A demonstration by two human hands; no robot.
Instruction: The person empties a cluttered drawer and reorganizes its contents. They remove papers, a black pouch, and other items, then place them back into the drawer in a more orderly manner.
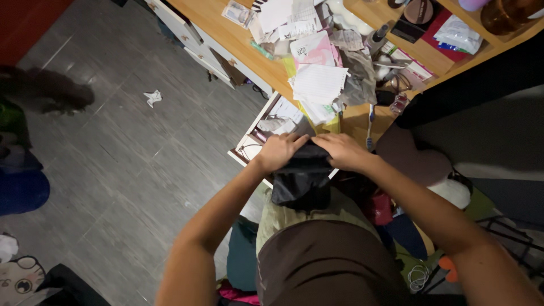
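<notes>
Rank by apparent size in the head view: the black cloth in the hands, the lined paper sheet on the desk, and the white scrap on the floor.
1. black cloth, though it sits nearer the camera
2. lined paper sheet
3. white scrap, clearly smallest

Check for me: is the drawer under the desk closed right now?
No, the white drawer is pulled open below the desk, and both the left hand and right hand grip a black cloth over it.
</notes>
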